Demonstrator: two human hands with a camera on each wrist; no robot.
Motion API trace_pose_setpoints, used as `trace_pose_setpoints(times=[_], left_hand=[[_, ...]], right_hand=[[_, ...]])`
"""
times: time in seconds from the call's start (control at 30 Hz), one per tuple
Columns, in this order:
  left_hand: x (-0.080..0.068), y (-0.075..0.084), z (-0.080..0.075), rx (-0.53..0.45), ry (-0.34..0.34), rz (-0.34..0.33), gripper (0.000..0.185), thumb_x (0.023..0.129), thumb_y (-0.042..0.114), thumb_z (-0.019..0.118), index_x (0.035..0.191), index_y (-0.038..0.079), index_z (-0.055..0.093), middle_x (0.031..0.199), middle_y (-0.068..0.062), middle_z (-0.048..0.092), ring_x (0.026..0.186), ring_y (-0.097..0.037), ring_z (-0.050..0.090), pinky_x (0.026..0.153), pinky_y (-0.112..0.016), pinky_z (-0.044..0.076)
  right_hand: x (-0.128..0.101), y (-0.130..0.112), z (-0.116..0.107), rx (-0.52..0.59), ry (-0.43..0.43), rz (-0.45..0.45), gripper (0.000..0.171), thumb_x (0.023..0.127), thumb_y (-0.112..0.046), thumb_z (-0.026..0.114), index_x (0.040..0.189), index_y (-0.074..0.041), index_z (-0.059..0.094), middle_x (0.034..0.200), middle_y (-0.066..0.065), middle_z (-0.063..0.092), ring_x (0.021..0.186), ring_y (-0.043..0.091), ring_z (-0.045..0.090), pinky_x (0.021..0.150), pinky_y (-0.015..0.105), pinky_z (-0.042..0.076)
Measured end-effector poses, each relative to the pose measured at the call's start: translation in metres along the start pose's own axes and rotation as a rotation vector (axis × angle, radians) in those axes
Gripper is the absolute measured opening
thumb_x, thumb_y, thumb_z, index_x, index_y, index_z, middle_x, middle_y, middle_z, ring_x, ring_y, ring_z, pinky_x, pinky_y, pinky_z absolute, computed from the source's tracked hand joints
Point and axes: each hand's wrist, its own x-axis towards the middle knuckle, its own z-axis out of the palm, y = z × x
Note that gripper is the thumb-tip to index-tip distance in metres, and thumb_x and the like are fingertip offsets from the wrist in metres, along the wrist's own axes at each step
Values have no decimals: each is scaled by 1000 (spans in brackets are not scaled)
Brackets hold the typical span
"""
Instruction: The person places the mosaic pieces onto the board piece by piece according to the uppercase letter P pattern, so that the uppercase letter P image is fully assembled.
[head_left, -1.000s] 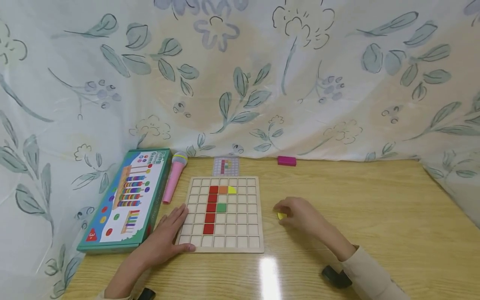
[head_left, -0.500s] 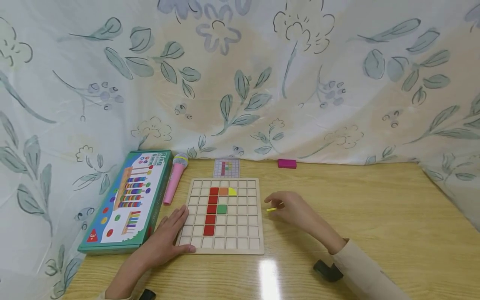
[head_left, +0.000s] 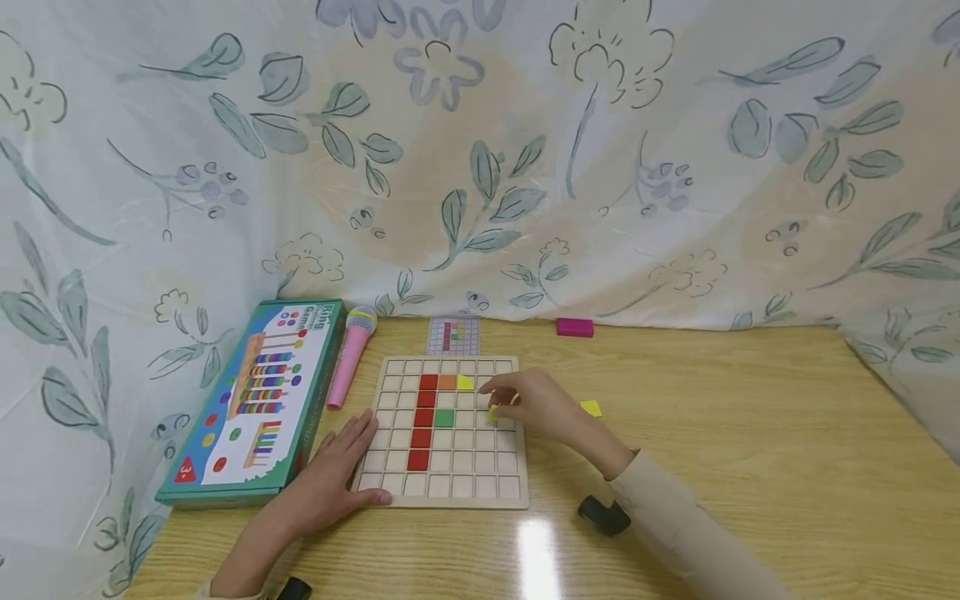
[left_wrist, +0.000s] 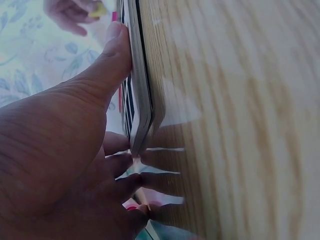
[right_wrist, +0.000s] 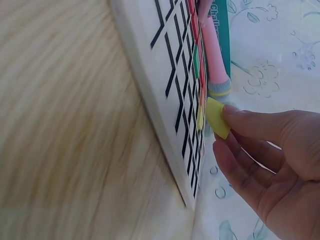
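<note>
Over the right part of the wooden grid board [head_left: 465, 485], my right hand [head_left: 542, 405] pinches a yellow tile [right_wrist: 217, 118] between thumb and fingers; its outline in the right wrist view has a curved edge. My left hand [head_left: 330, 471] rests against the board's left edge, thumb at the near corner and fingers spread along the side. Set in the board are a column of red tiles [head_left: 422, 437], an orange tile [head_left: 447, 382], a yellow quarter-round tile [head_left: 465, 382] and a green tile [head_left: 444, 418]. Another yellow tile [head_left: 591, 408] lies on the table behind the right hand.
A printed pattern card [head_left: 453, 336] lies just beyond the board. To the left are a pink toy microphone [head_left: 348, 362] and a green game box [head_left: 258, 400]. A magenta block [head_left: 574, 327] sits at the back, by the floral cloth [head_left: 637, 250].
My right hand has lifted a yellow tile off the table and carried it left over the board. Another yellow tile has come into view on the table. The left hand stays put.
</note>
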Motion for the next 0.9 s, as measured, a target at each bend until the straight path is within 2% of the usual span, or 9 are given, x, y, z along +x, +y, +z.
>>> trace_pose_setpoints(times=[0.23,0.37,0.63,0.9], left_hand=[[0,1,-1,-5,-9,-12,102,81,56,72,154,0,26,161,-18,19,147,-41,14,116,-62,11],[0,2,-1,-17,-13,-11,102,81,56,71,154,1,26,161,-18,19,147,-42,14,115,-63,11],[1,1,0,-13,-24,-35,103,80,55,72,155,2,25,162,-15,16,148,-39,12,117,-60,9],[1,0,0,5,0,-8,102,81,57,70,154,1,26,161,-18,19,147,-41,15,116,-62,12]], right_hand=[[22,-7,15,77,-55,5,28,89,-8,72,117,-6,70,89,-5,71,84,9,63,79,26,54],[31,-7,23,89,-48,0,29,86,-5,74,115,-5,71,86,-5,70,83,10,63,77,26,53],[38,-5,32,113,-41,25,25,86,-5,75,111,-6,72,90,-3,73,84,9,66,78,25,54],[40,-9,36,112,-40,-20,24,84,4,73,108,-3,72,87,-1,72,81,10,64,74,24,54]])
